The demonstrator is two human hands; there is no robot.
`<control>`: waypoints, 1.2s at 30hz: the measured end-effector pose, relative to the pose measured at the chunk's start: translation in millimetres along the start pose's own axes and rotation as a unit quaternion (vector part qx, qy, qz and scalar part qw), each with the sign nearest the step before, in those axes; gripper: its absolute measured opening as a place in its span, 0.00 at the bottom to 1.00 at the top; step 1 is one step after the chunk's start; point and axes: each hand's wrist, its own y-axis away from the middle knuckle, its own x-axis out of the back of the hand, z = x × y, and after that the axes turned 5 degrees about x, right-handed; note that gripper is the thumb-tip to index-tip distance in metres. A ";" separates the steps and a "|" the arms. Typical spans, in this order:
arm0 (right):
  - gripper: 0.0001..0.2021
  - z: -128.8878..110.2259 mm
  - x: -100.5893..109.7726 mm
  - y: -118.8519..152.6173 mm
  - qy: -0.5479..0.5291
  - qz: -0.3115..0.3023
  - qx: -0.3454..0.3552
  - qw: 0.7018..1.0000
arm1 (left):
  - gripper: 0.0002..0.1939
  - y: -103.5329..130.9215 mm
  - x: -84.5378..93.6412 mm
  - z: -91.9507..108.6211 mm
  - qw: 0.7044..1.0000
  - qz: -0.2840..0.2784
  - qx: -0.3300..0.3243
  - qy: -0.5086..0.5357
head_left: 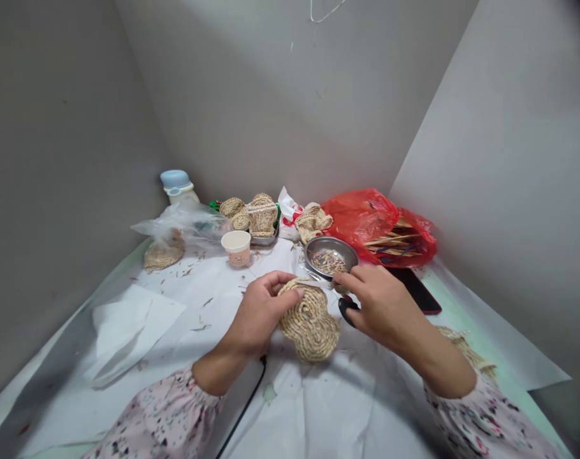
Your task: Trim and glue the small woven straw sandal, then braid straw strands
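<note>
A woven straw piece [311, 325], coiled and wider at its lower end, is held above the white sheet. My left hand [261, 309] grips its upper left edge, thumb on top and fingers behind. My right hand [378, 299] is closed round scissors with black handles [349, 312]. Their blades [316, 284] point left and lie at the top edge of the woven piece. Behind my right hand stands a metal bowl [331, 245] with small straw clippings in it.
A paper cup [236, 247], a bottle [178, 185] and a clear plastic bag [185, 220] stand at the back left. More woven pieces [262, 215] sit at the back. A red bag [366, 220] of straw and a dark phone [417, 292] lie right. A black cable [245, 408] runs in front.
</note>
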 end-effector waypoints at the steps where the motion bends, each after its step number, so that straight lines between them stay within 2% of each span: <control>1: 0.14 -0.7 -0.3 -0.2 0.005 0.001 0.004 1.000 | 0.14 -0.2 -0.3 -0.4 1.000 -0.002 0.001 0.002; 10: 0.12 -5.3 -2.9 0.1 0.007 -0.009 0.008 1.000 | 0.14 -2.0 -2.1 -3.1 1.000 -0.004 0.000 -0.002; 19: 0.16 3.0 -8.5 1.8 -0.025 -0.010 0.026 0.999 | 0.14 -4.2 0.0 -7.9 1.000 -0.021 0.010 0.002; 36: 0.17 18.3 -26.0 2.5 -0.060 -0.009 0.061 0.996 | 0.12 -5.0 0.8 -8.9 0.999 -0.019 0.023 0.025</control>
